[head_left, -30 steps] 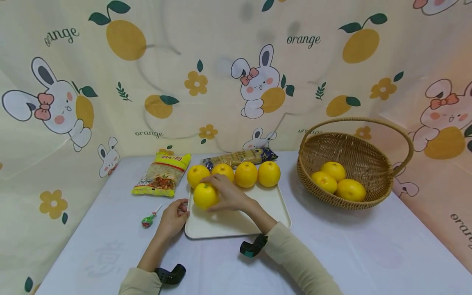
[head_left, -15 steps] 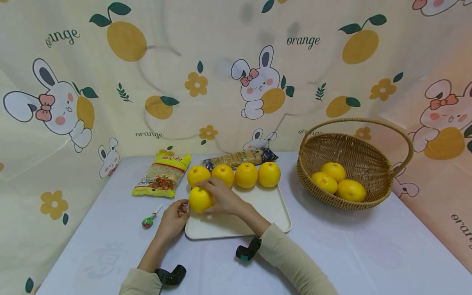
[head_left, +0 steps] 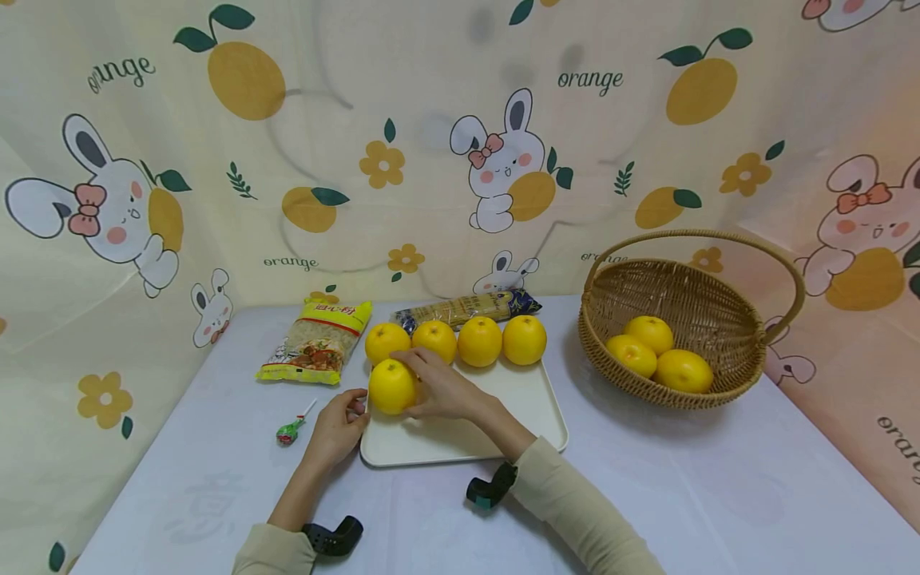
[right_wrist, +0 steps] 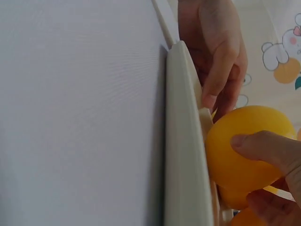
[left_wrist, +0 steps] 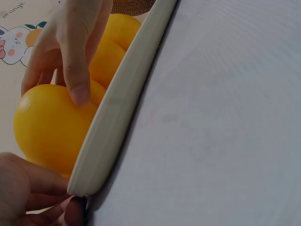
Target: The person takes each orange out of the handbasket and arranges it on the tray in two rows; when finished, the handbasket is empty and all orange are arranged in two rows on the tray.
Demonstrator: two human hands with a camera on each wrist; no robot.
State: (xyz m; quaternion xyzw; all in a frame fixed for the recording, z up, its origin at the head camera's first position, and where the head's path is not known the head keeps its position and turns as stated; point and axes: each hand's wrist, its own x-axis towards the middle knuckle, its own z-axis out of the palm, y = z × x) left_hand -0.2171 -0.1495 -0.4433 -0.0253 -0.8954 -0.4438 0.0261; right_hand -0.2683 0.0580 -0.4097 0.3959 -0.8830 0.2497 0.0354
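Note:
My right hand [head_left: 449, 387] holds a round yellow orange [head_left: 391, 387] over the left end of a white rectangular tray [head_left: 489, 435]. In the right wrist view its thumb lies across the side of that orange [right_wrist: 251, 146]. Behind it, several more oranges [head_left: 479, 342] stand in a row along the tray's far edge. My left hand [head_left: 339, 427] pinches the tray's left rim, fingertips right beside the held orange. In the left wrist view the left hand [left_wrist: 28, 188] is at the tray's end [left_wrist: 101, 155], with some of its fingers below the rim.
A wicker basket [head_left: 690, 287] with a tall handle and 3 oranges stands at the right. A yellow food bag [head_left: 316, 339] lies back left, and a long pack of noodles [head_left: 467, 307] lies behind the row. A green-wrapped lollipop [head_left: 290, 431] is left of my left hand.
My right hand has brought the orange slightly left and down, close to the tray's left rim. The left hand has stayed in place.

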